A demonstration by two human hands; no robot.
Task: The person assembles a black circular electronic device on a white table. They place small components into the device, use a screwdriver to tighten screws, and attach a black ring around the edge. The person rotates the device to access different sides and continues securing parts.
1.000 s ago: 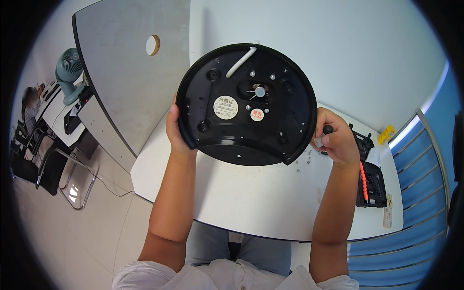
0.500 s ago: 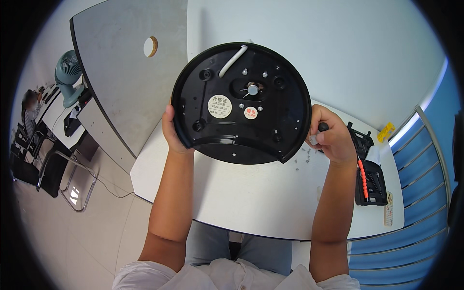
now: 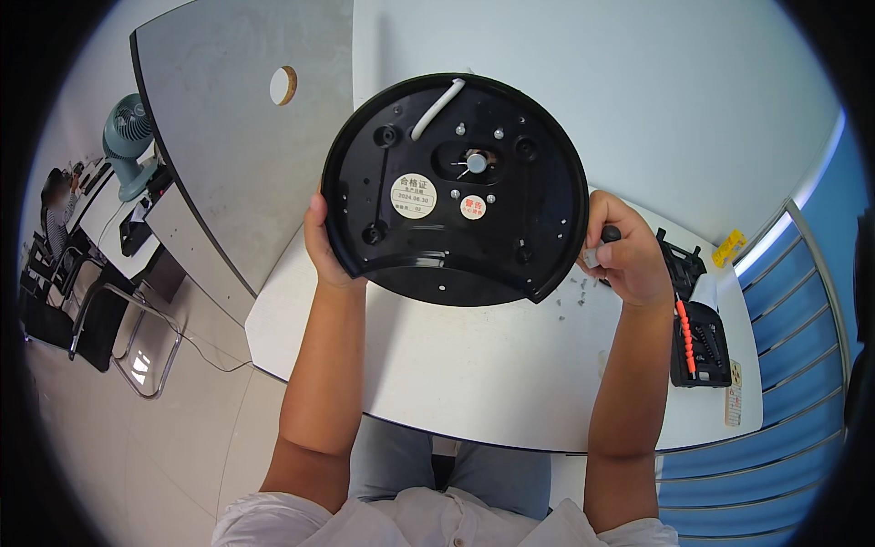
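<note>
Sitting at the far left of the frame was a teal fan [image 3: 128,146] on a cluttered desk, with a metal chair [image 3: 118,337] below it on the floor. Next came a big grey board [image 3: 228,164] with a round hole in it, leaning over the left edge of the white table [image 3: 474,365].

Left of the middle, the left hand [image 3: 324,251] was raised above the table. Its thumb lay on the face of a big black round plate [image 3: 456,187] and its fingers were hidden behind the rim, so it was clamped on the plate's left edge. The arm came straight up from the bottom of the frame.

The plate filled the upper middle of the frame, held up in the air with its flat side toward the camera, likely so its screws, stickers and white tube [image 3: 436,109] could be looked at.

On the right, the right hand [image 3: 624,251] touched the plate's right edge and was curled shut around a small dark tool handle [image 3: 609,235]. That arm also stood straight up.

Some tiny loose screws [image 3: 576,292] lay on the table under the plate's right edge. Farther right sat a black tool case [image 3: 697,333] with an orange part, near the table's right end.
</note>
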